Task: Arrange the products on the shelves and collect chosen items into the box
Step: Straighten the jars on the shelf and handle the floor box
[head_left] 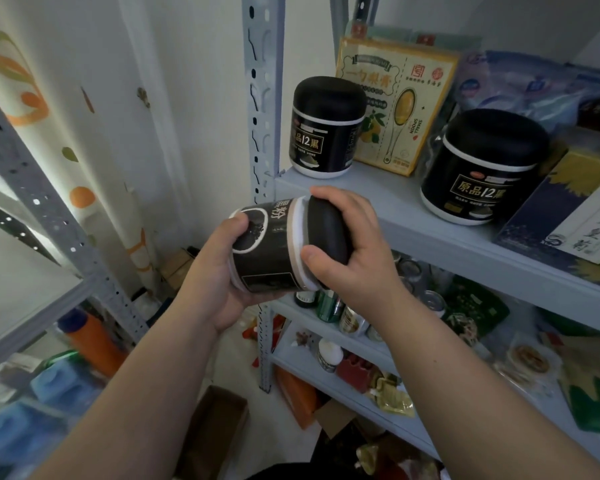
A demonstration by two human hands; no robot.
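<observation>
**Jar held sideways off the shelf's front-left corner**

Both hands grip the black jar (274, 247) in the air, just off the front-left corner of the upper shelf (378, 209). Its long axis lies nearly level, with the lid (328, 230) pointing toward the shelf. The left hand (215, 285) curls around the base; the right hand (354, 251), nearer the shelf, wraps the lid. Shelving it likely means turning it upright. The left-end jar (326, 129) and front-edge jar (482, 168) stand upright, well apart. A cardboard box (219, 431) sits on the floor below; its contents cannot be made out.
</observation>
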